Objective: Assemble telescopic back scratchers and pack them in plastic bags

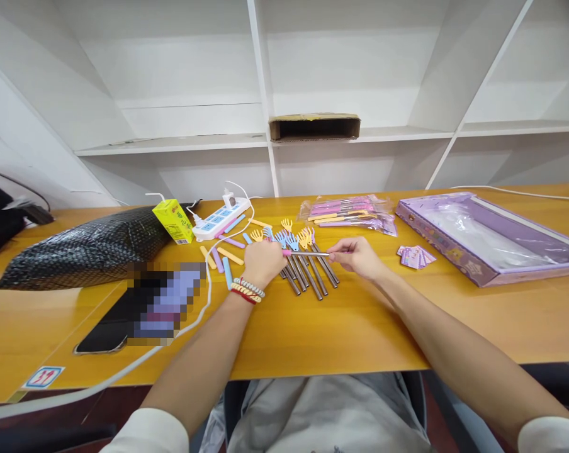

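Observation:
A thin metal rod [315,254] with a pink end spans the gap between my hands. My left hand [264,263], with bracelets at its wrist, is closed around the pink end. The fingertips of my right hand [353,257] pinch the rod's other end. Beneath and beside the rod, several metal rods with hand-shaped heads [316,280] in yellow, blue and purple lie on the table. Left of my left hand are several loose coloured tubes [226,272]. Behind my hands, plastic bags [355,214] hold several pink, yellow and purple pieces.
On the left are a black wrapped package [86,248], a yellow drink carton [173,220], a power strip [222,218] with a white cable, and a phone [109,321]. Small cards [415,257] and a purple box [483,277] lie right. A cardboard box [315,128] sits on the shelf.

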{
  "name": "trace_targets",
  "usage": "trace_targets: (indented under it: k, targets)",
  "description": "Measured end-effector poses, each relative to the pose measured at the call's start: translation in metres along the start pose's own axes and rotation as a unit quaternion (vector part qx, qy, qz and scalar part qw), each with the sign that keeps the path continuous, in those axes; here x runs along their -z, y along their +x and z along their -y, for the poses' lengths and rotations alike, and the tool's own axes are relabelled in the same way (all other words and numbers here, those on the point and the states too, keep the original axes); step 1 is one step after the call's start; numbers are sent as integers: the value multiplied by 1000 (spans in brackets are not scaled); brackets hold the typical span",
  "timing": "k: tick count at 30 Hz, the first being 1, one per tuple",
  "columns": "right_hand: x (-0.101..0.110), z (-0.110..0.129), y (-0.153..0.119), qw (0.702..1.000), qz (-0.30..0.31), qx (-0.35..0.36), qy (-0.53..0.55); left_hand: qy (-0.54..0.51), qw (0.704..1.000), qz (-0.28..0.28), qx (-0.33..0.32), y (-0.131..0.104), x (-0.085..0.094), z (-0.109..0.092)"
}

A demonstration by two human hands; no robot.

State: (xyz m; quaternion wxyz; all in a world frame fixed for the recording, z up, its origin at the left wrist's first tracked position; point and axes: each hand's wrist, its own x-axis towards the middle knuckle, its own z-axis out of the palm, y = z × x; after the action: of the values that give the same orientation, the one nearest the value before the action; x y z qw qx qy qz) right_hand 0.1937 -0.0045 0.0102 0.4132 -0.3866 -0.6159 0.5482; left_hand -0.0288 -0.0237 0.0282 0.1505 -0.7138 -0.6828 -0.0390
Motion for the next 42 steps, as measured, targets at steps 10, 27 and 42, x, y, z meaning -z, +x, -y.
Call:
trace_targets:
  k: [10,27,42]
  targets:
    - [-8,-1,-1,995,1,-26,97,-18,1000,-10,14,-7,7,-18]
    - [-1,17,-8,995,85,-8,48,-66,990,-113,-59,-5,6,-12]
    - [0,11,-8,995,84,-27,36,-40,998,-30,-45,2,-3,10]
